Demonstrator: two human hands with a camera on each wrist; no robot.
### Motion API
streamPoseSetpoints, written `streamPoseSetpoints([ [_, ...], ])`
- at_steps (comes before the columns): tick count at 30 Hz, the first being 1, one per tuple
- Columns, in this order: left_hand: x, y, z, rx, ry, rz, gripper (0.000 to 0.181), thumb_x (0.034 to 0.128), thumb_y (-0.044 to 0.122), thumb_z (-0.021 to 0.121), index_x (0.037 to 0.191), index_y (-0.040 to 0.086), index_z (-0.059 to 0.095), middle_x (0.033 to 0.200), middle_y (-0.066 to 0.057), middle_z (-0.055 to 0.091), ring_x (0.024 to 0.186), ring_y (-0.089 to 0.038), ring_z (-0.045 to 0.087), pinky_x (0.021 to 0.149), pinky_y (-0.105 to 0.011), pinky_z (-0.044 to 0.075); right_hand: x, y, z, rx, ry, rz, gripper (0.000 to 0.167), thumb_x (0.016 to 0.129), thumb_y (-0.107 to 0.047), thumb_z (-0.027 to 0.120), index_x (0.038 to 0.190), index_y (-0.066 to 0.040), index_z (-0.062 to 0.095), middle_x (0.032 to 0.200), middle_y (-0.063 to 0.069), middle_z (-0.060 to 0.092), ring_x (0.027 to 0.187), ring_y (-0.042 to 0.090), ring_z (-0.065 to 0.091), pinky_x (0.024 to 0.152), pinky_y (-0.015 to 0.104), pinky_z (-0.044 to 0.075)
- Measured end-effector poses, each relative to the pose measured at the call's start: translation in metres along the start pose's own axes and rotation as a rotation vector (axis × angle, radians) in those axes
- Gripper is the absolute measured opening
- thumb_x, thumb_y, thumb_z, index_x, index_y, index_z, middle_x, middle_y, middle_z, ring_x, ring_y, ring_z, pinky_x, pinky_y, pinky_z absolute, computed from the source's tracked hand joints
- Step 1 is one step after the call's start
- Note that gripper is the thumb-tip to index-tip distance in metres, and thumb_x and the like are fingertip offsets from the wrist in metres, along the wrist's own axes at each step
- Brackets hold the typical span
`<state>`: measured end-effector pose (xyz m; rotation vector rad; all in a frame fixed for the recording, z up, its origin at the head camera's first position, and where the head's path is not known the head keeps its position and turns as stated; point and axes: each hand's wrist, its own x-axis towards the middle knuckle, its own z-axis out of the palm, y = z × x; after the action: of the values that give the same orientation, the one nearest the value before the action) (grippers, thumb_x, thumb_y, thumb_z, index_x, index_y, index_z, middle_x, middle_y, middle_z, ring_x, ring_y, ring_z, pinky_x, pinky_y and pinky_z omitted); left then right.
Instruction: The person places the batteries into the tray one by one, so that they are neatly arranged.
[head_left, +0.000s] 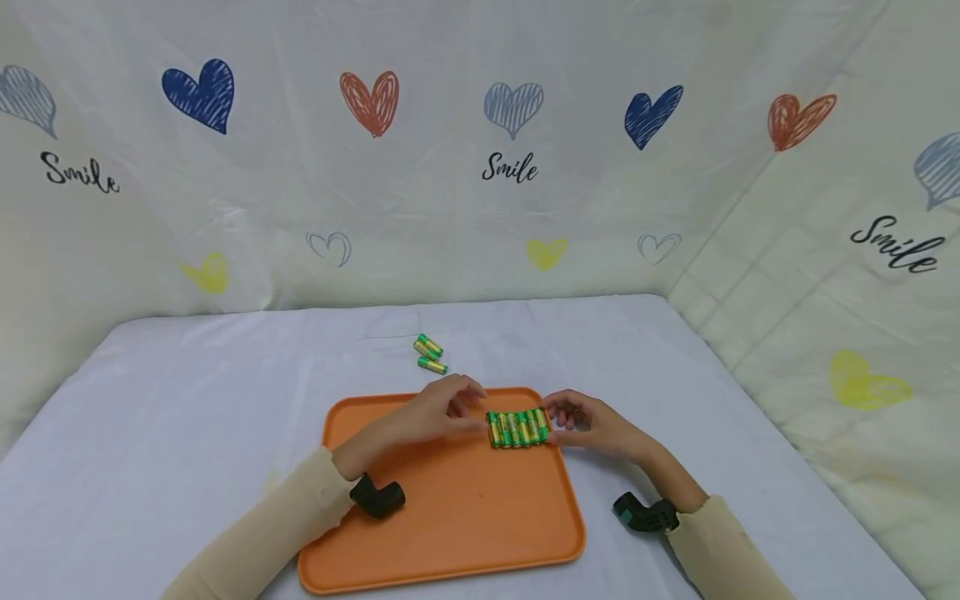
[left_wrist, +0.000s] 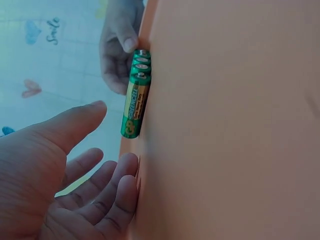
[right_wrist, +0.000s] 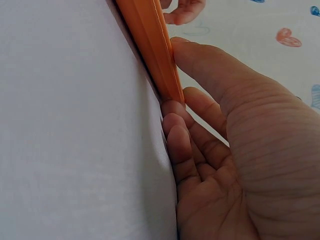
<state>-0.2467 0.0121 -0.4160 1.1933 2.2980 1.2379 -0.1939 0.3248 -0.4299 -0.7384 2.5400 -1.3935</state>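
Battery row (head_left: 517, 428), green-and-gold cells side by side, is in the tray's far R corner, its R end by the side rim; nearest label reads GP GREENCELL in the L wrist view. Orange tray (head_left: 465, 521) lies on white cloth (head_left: 187, 467). L hand (head_left: 438, 408) comes in over the tray's far part, forearm slanting up from lower L, palm turned toward the row; fingers relaxed & slightly bent, thumb spread well off them, nothing held. Thumb tip is just beside the row's L end, w/ a gap showing in the L wrist view. R hand (head_left: 596, 427) comes from lower R, wrist outside the tray, back of hand outward; fingers loosely bent, thumb apart from index, both by the row's R end. R wrist view has its thumb tip at the tray rim, other fingertips low near the tray's outer wall; can't tell if they touch the cells. No cell seen in its grasp. Both forearms in beige sleeves (head_left: 281, 517), w/ a black wrist device (head_left: 377, 497) on each. Loose batteries (head_left: 430, 354) lie on the cloth beyond the tray, nearer L hand.
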Motion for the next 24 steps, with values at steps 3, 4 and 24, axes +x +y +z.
streamPoseSetpoints([
  [3,0.0,-0.001,-0.003,0.0,0.029,-0.008,0.04,0.091,0.021,0.071,0.124,0.003,0.057,0.114,-0.009,0.058,0.088,-0.013,0.06,0.083,-0.026,0.051,0.0,0.0,0.0,0.002,0.002,0.001,0.042,0.087,-0.011,0.074,0.125,-0.003,0.058,0.103,0.011,0.057,0.086,0.021,0.049,0.073,0.023,0.044],
  [4,-0.001,-0.001,-0.005,-0.006,0.04,-0.015,0.039,0.091,0.021,0.071,0.123,0.004,0.057,0.113,-0.009,0.059,0.087,-0.013,0.06,0.082,-0.027,0.052,0.0,0.0,0.0,0.001,0.002,0.002,0.042,0.087,-0.011,0.074,0.125,-0.003,0.058,0.103,0.011,0.057,0.085,0.021,0.049,0.073,0.023,0.044],
  [24,0.001,-0.013,-0.023,0.023,0.312,-0.092,0.035,0.0922,0.021,0.069,0.119,0.001,0.06,0.113,-0.016,0.061,0.098,-0.023,0.059,0.081,-0.034,0.05,0.0,-0.001,-0.001,0.009,-0.002,-0.006,0.042,0.087,-0.01,0.074,0.125,-0.002,0.058,0.103,0.012,0.057,0.086,0.024,0.05,0.074,0.024,0.044],
])
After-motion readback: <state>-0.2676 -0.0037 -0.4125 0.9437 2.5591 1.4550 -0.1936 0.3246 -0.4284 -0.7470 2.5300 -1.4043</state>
